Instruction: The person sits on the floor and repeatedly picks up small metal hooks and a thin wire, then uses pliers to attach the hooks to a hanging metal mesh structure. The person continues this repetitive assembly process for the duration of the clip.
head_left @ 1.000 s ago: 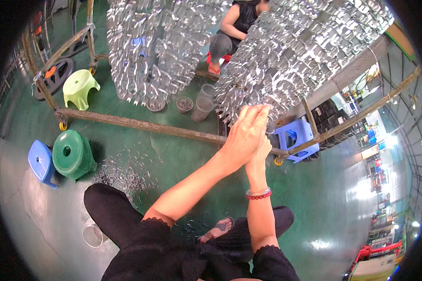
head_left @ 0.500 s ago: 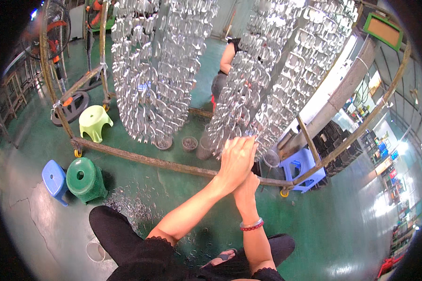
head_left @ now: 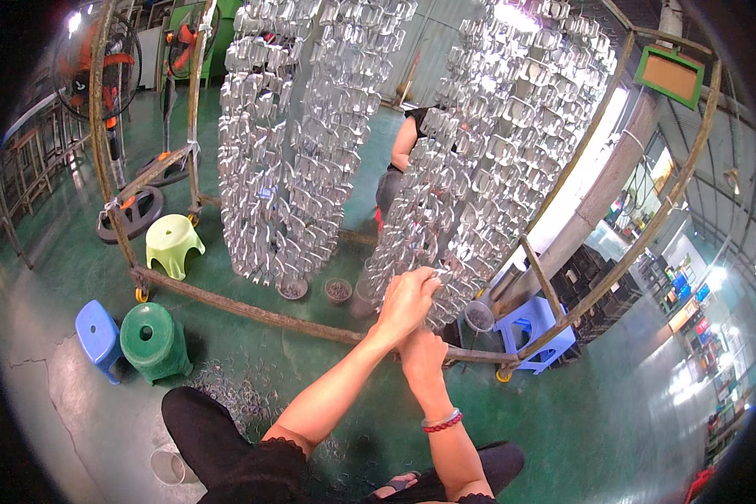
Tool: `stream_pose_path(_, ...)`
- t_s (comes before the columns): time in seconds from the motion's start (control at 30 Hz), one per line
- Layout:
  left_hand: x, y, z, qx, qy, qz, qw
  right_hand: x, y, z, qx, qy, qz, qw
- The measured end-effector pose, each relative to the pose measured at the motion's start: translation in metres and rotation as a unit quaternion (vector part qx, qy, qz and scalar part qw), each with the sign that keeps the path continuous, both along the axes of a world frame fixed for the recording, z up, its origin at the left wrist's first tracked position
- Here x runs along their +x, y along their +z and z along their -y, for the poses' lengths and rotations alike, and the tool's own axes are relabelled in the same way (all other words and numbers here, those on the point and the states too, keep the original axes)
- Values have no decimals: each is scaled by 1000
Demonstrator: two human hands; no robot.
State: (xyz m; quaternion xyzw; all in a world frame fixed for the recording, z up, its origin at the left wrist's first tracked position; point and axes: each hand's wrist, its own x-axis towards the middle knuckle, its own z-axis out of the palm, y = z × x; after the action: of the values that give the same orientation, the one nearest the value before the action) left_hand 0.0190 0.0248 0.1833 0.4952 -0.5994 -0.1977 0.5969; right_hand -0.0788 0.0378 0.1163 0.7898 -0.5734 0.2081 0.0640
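Two tall hanging racks are covered with rows of shiny, bent metal pieces: a left rack [head_left: 290,185] and a right rack [head_left: 487,151]. My left hand [head_left: 407,304] is at the bottom of the right rack, fingers curled together near its lowest pieces. Just below it, my right hand [head_left: 423,357], with a red bead bracelet [head_left: 443,422] and a pale bangle on the wrist, is closed close under the left one. The hands overlap in view. What either one holds is hidden or too small to make out.
A rusty frame bar [head_left: 252,309] on casters runs across low ahead. Stools stand around: yellow [head_left: 174,244], green [head_left: 153,340] and blue [head_left: 536,329]. Cups of small parts [head_left: 338,291] sit beneath the racks. Loose metal pieces [head_left: 235,391] litter the floor. Another person [head_left: 401,147] is behind the racks.
The racks sit a little lower in view. My left fingers, extended over the right hand before, are now curled, and my right hand shows more of its closed fingers below.
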Motion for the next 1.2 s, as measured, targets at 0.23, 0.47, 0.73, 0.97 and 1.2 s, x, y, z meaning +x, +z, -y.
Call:
stream_pose_path(0.23, 0, 17, -25, -84, 77, 116, 987, -5, 8, -2, -42, 6, 34, 998)
stream_pose_path(0.47, 2, 113, -35, -294, 186, 116, 930, -10, -8, 2, -139, -11, -34, 990)
stream_pose_path(0.73, -10, 176, -2, -302, 259, 162, 903, -9, -6, -3, -70, -4, 20, 997)
stream_pose_path(0.97, -20, 188, 12, -274, 230, 157, 920, -18, -7, 2, -100, -1, -5, 995)
stream_pose_path(1.2, 8, 192, 23, -266, 250, 222, 904, -8, 1, 9, -105, 21, -33, 994)
